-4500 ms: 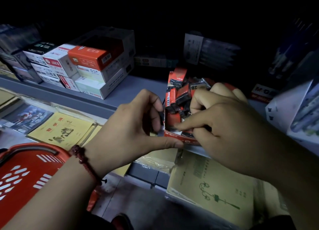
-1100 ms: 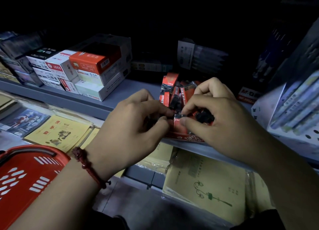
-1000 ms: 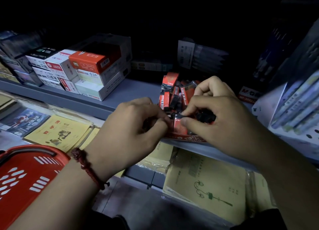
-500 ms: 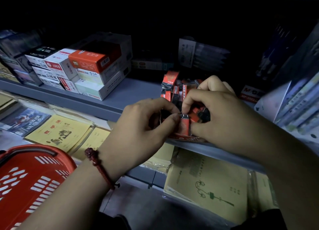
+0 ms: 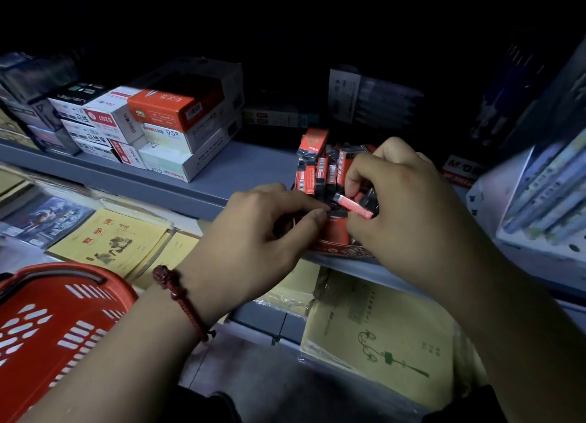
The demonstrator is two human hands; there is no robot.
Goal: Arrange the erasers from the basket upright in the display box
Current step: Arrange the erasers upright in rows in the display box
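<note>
A small red display box [image 5: 341, 252] sits at the front edge of the grey shelf, with several red-and-black erasers [image 5: 320, 175] standing upright in its back half. My right hand [image 5: 409, 207] pinches one red-sleeved eraser [image 5: 353, 205], which lies tilted over the box's front part. My left hand [image 5: 263, 232] pinches the black end of an eraser at the box's left front, thumb and forefinger meeting just left of the tilted one. The red basket [image 5: 47, 330] is at the lower left; its inside is hidden.
Stacked white and orange stationery boxes [image 5: 165, 121] stand on the grey shelf [image 5: 222, 175] to the left. A white pen display [image 5: 548, 200] crowds the right. Yellow notebooks [image 5: 380, 343] lie on the lower shelf below my hands.
The eraser between my hands has tipped from upright to slanting, its red sleeve now pointing down to the right. My left hand has shifted slightly right toward the box.
</note>
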